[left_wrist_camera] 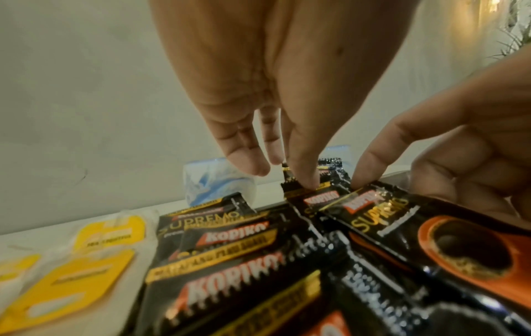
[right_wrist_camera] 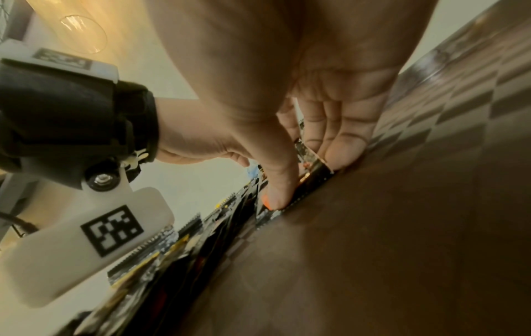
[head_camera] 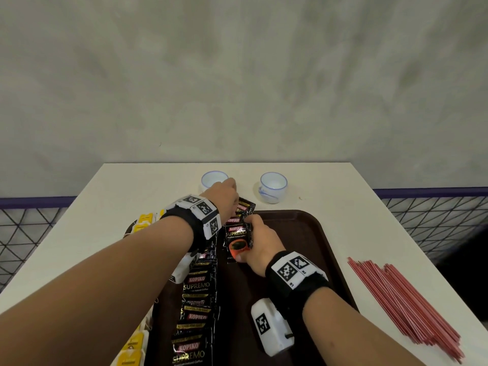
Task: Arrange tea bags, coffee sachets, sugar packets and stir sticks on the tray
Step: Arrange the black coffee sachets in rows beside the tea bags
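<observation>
A brown tray (head_camera: 303,239) lies on the white table. Yellow-tagged tea bags (head_camera: 142,223) line its left edge, and a column of black coffee sachets (head_camera: 196,286) lies beside them. A second short column starts at the tray's far side. My right hand (head_camera: 244,239) holds a coffee sachet (head_camera: 237,240) flat on the tray, thumb at its near edge and fingers at its far edge. My left hand (head_camera: 232,191) reaches over with straight fingers (left_wrist_camera: 307,181) pressing the far sachet (head_camera: 245,206). Red stir sticks (head_camera: 404,305) lie on the table right of the tray.
Two small white cups (head_camera: 273,184) (head_camera: 214,179) stand on the table behind the tray. The tray's right half (right_wrist_camera: 402,250) is bare brown surface. More tea bags (head_camera: 130,350) lie at the near left. A wall rises behind the table.
</observation>
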The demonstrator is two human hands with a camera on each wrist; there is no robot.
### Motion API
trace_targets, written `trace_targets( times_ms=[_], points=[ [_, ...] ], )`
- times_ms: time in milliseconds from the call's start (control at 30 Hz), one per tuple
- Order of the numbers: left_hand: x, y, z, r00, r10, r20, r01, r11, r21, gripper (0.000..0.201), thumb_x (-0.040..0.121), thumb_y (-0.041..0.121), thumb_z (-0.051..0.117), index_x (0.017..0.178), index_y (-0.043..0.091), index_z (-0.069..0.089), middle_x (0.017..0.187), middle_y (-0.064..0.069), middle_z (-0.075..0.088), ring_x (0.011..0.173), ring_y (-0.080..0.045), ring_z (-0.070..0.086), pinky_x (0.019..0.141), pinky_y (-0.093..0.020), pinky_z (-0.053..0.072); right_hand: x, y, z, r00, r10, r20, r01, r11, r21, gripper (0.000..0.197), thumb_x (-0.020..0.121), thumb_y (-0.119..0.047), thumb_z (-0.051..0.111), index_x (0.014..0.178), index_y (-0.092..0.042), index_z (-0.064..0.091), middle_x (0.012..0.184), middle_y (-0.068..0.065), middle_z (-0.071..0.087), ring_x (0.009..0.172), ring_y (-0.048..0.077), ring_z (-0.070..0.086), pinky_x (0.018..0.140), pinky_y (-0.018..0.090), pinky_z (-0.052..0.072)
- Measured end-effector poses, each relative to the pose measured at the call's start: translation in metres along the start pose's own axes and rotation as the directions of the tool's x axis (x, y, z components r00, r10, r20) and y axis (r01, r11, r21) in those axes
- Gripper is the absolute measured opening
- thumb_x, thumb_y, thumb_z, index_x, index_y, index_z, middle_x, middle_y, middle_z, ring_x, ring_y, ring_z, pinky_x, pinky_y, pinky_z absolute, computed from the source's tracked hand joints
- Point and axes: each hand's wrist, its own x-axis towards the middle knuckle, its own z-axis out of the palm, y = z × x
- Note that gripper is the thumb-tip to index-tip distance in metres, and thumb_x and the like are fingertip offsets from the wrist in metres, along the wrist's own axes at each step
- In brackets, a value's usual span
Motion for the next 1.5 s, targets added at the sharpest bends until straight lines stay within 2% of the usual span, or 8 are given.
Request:
trace_targets(
  times_ms=[133, 300, 433, 600, 800, 1000, 1133, 1500],
  points=[
    [0.0, 0.001, -0.003, 0.997, 0.081, -0.018, -0.081, 0.997, 0.0, 0.02, 0.093, 0.009, 0.051, 0.082, 0.007, 0.068, 0.137, 0.004, 0.04, 0.101, -0.019, 0.054, 0.087, -0.036, 0.049, 0.001, 0.002, 0.0, 1.0, 0.007, 0.0, -0.007, 1.0, 0.021, 0.081, 0.071, -0.013, 0.082, 0.136, -0.02, 0.033, 0.122, 0.006, 0.059, 0.115, 0.022, 0.056, 0.1, 0.037, 0.045],
    [0.006, 0.001, -0.001, 0.989, 0.148, 0.026, -0.148, 0.989, 0.02, 0.025, 0.091, 0.007, 0.052, 0.069, 0.017, 0.056, 0.121, -0.005, 0.054, 0.095, -0.025, 0.058, 0.084, -0.041, 0.05, 0.001, 0.005, 0.0, 1.0, 0.005, -0.008, -0.005, 0.998, 0.061, 0.08, 0.071, -0.012, 0.081, 0.135, -0.02, 0.033, 0.121, 0.007, 0.059, 0.113, 0.022, 0.057, 0.099, 0.038, 0.047],
    [0.007, 0.004, -0.003, 0.991, 0.107, 0.08, -0.116, 0.986, 0.118, 0.017, 0.094, 0.009, 0.049, 0.096, 0.001, 0.064, 0.115, -0.011, 0.052, 0.096, -0.028, 0.059, 0.085, -0.037, 0.049, 0.003, 0.009, 0.001, 1.0, 0.001, -0.017, 0.002, 0.99, 0.143, 0.083, 0.07, -0.01, 0.08, 0.136, -0.02, 0.031, 0.119, 0.007, 0.061, 0.111, 0.022, 0.058, 0.099, 0.036, 0.047],
    [0.004, 0.007, -0.008, 0.994, 0.068, 0.09, -0.078, 0.99, 0.114, 0.017, 0.094, 0.006, 0.049, 0.099, -0.001, 0.064, 0.115, -0.014, 0.048, 0.097, -0.031, 0.058, 0.087, -0.039, 0.049, 0.006, 0.012, 0.005, 1.0, -0.014, -0.014, 0.017, 0.979, 0.205, 0.093, 0.068, -0.009, 0.081, 0.142, -0.02, 0.026, 0.121, 0.006, 0.061, 0.114, 0.021, 0.059, 0.102, 0.035, 0.045],
    [0.003, 0.006, -0.01, 0.996, 0.044, 0.079, -0.047, 0.998, 0.044, 0.017, 0.091, 0.002, 0.048, 0.095, -0.002, 0.064, 0.101, -0.009, 0.047, 0.1, -0.031, 0.057, 0.085, -0.036, 0.046, 0.003, 0.015, -0.003, 1.0, -0.01, -0.001, 0.01, 0.966, 0.258, 0.083, 0.074, -0.006, 0.079, 0.141, -0.019, 0.032, 0.087, -0.017, 0.045, 0.099, 0.011, 0.052, 0.088, 0.02, 0.039],
    [0.002, 0.001, -0.006, 0.997, 0.06, 0.047, -0.061, 0.997, 0.038, 0.015, 0.089, -0.001, 0.051, 0.09, 0.0, 0.065, 0.105, -0.011, 0.054, 0.099, -0.029, 0.057, 0.085, -0.035, 0.047, 0.004, 0.01, 0.0, 1.0, -0.025, -0.01, 0.026, 0.979, 0.201, 0.088, 0.074, -0.009, 0.079, 0.146, -0.023, 0.031, 0.126, 0.004, 0.048, 0.115, 0.019, 0.053, 0.106, 0.029, 0.04],
    [0.003, 0.002, -0.008, 0.998, 0.061, 0.033, -0.062, 0.997, 0.038, 0.016, 0.092, 0.003, 0.05, 0.095, -0.001, 0.065, 0.112, -0.012, 0.055, 0.103, -0.029, 0.056, 0.089, -0.037, 0.047, 0.001, 0.011, -0.002, 0.999, 0.002, -0.036, 0.006, 0.977, 0.215, 0.085, 0.074, -0.007, 0.079, 0.145, -0.023, 0.033, 0.13, 0.005, 0.033, 0.117, 0.019, 0.05, 0.102, 0.018, 0.032],
    [0.002, -0.006, -0.01, 1.0, 0.002, 0.021, -0.002, 1.0, -0.023, 0.027, 0.091, -0.001, 0.049, 0.113, 0.007, 0.063, 0.122, -0.008, 0.058, 0.111, -0.024, 0.056, 0.089, -0.029, 0.044, 0.006, 0.009, 0.002, 0.994, 0.046, -0.099, -0.021, 0.97, 0.241, 0.08, 0.073, -0.014, 0.079, 0.141, -0.017, 0.037, 0.131, 0.008, 0.049, 0.119, 0.021, 0.051, 0.1, 0.023, 0.036]
  ],
)
